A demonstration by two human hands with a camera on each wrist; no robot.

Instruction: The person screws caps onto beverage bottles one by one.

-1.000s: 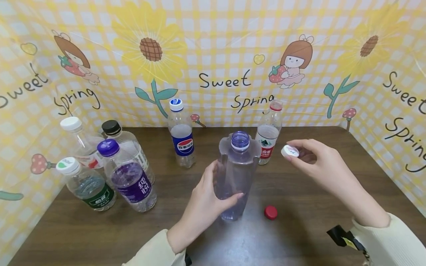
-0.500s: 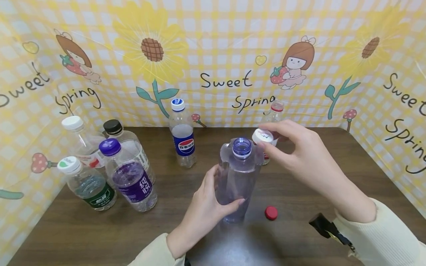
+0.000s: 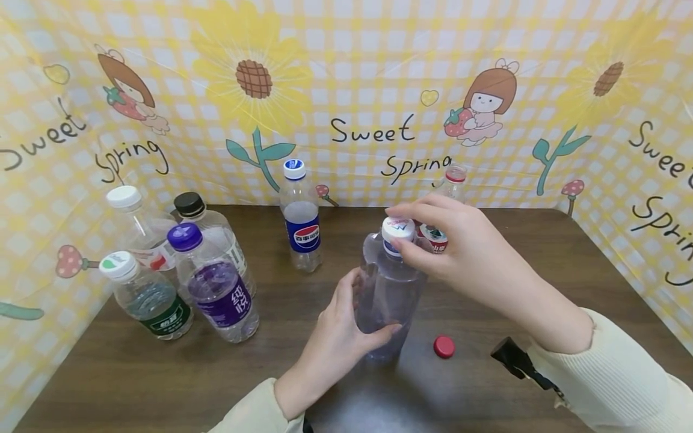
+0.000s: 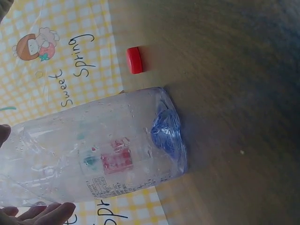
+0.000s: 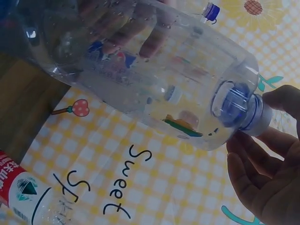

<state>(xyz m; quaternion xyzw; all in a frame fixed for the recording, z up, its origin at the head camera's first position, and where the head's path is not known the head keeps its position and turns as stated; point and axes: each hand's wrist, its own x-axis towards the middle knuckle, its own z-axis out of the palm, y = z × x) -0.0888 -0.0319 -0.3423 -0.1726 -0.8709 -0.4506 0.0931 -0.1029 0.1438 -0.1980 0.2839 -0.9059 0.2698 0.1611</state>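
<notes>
A clear, bluish plastic bottle [image 3: 387, 300] stands upright near the middle of the table. My left hand [image 3: 335, 337] grips its body from the left, thumb across the front. A white bottle cap [image 3: 397, 228] with printing sits on the bottle's mouth; my right hand [image 3: 460, 246] pinches it between thumb and fingers. The right wrist view shows the cap [image 5: 260, 119] on the blue neck. To the right of the bottle's base lies a loose red cap [image 3: 444, 347]. Behind my right hand stands an uncapped bottle with a red neck ring [image 3: 455, 174], partly hidden.
On the left stand several capped bottles, among them one with a purple label [image 3: 219, 294], one with a green label [image 3: 168, 319] and one with a black cap [image 3: 189, 204]. A Pepsi bottle [image 3: 302, 234] is at the back. A patterned cloth [image 3: 368, 72] walls the table.
My right hand has moved left, bringing the white cap from beside the bottle onto its mouth. My left hand still grips the bottle. The head view has shifted slightly.
</notes>
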